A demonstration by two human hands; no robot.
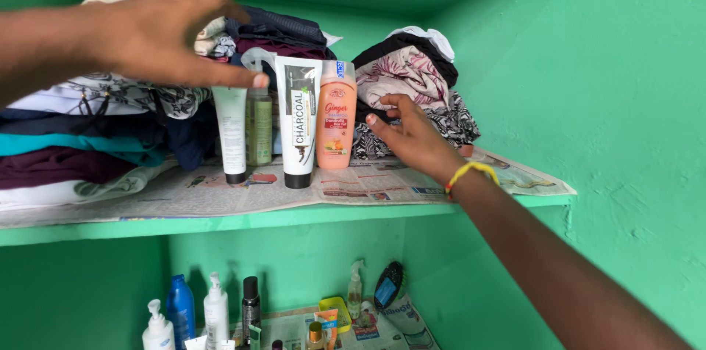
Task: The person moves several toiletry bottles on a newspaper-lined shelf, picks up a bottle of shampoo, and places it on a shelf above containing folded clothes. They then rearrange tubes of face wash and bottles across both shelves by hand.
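Near the shelf's (pixel 220 223) front edge we rest our left hand (pixel 165 34), grip open, on the white tube (pixel 232 133); light, soft-walled, probably best pinched mid-body; our right hand (pixel 412 137), also open, touches folded cloth (pixel 412 81).

Even, soft daylight from the camera side fills the green alcove, dimming on the lower shelf (pixel 220 222) and upper recess; shadows are faint, glare is absent, the tubes (pixel 298 118) read sharply, and the near left hand (pixel 158 34) is slightly motion-softened.
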